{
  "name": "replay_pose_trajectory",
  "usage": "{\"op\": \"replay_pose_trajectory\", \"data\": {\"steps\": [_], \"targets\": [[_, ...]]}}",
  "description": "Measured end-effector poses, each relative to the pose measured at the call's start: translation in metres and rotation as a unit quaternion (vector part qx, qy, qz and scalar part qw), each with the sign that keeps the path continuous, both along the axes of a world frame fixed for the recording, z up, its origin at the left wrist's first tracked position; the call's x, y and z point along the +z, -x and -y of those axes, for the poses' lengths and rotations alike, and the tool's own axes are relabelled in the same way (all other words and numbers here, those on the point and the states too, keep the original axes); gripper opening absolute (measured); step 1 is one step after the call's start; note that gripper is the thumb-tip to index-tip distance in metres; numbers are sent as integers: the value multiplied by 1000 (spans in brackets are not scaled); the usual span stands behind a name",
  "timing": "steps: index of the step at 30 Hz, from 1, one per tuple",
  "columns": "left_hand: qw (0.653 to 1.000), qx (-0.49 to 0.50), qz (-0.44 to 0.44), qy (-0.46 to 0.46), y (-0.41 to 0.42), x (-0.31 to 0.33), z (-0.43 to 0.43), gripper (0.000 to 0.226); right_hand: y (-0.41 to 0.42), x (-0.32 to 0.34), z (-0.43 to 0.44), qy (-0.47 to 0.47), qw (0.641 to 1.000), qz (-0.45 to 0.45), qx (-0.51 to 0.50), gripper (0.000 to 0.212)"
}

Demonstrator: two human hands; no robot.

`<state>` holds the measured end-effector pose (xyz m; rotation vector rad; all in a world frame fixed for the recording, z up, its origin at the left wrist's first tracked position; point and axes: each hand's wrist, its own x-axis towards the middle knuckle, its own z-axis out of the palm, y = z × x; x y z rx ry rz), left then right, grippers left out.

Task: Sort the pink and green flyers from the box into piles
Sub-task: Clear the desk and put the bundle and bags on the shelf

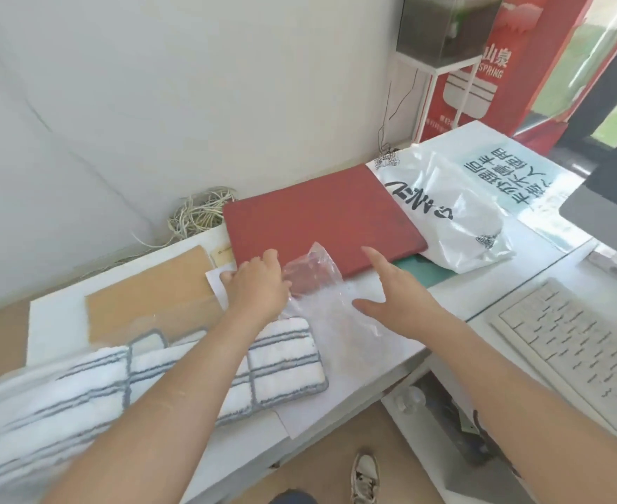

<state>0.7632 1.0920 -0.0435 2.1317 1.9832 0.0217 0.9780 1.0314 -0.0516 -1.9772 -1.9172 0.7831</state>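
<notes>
While the left hand pinches a clear plastic bag mid-frame, the right hand hovers spread open, holding nothing. Both reach toward the red box.

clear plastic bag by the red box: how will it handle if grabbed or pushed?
The clear plastic bag is crumpled and thin, so it is probably floppy and very light. A push would likely crumple or slide it on the smooth white table. The left hand touches its edge; its glossy film may slip in a loose pinch.

Bright, even daylight from the window at right; soft shadows, slight overall blur, wide-angle bending at the edges.
</notes>
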Motion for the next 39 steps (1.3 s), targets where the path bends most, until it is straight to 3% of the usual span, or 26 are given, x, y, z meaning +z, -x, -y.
{"op": "replay_pose_trajectory", "data": {"steps": [2, 5, 8, 10, 13, 15, 17, 19, 22, 24, 26, 28, 31, 33, 35, 37, 39], "targets": [[997, -1, 70, -38, -2, -2, -5, 13, 4, -4, -13, -7, 1000, -28, 2, 89], [968, -47, 222, -111, -3, 8, -8, 9, 10, -5, -32, -5, 990, -140, -19, 82], [930, -46, 323, -170, -4, 35, -7, 9, 11, 3, -49, -25, 973, -228, -19, 24], [917, -32, 351, -189, -1, 53, -9, 11, 12, 18, -56, -58, 961, -269, -32, 11], [946, -27, 273, -175, 18, 71, -1, 41, 16, 36, -72, -144, 953, -249, -90, 21], [982, -57, 143, -108, 39, 78, 23, 49, 22, 40, -85, -168, 960, -197, -102, 20], [995, -91, -29, -14, 61, 77, 54, 63, 28, 39, -91, -141, 983, -90, -77, 17], [987, -73, -133, 57, 82, 74, 81, 82, 39, 40, -84, -103, 994, 10, -18, 59], [990, 8, -133, 37, 115, 72, 106, 81, 76, 54, -53, -133, 982, 45, 126, 85], [992, 68, -110, 10, 135, 72, 118, 82, 107, 53, -32, -74, 951, 82, 288, 94], [983, 95, -145, 61, 152, 67, 128, 96, 136, 42, -16, -8, 909, 151, 388, 111], [975, 101, -158, 119, 159, 60, 135, 106, 155, 25, -8, -30, 882, 218, 417, 120], [987, 84, -127, 54, 167, 50, 140, 92, 165, 13, -11, -128, 874, 238, 403, 106], [994, 96, -46, -19, 175, 51, 143, 69, 164, 17, -18, -129, 880, 219, 402, 92], [988, 133, 41, -66, 184, 57, 147, 43, 163, 25, -23, -132, 884, 207, 397, 79], [982, 166, 48, -79, 189, 65, 147, 17, 166, 32, -23, -173, 880, 205, 391, 65], [966, 217, 102, -95, 193, 71, 145, 14, 169, 34, -21, -225, 872, 204, 384, 54]]}}
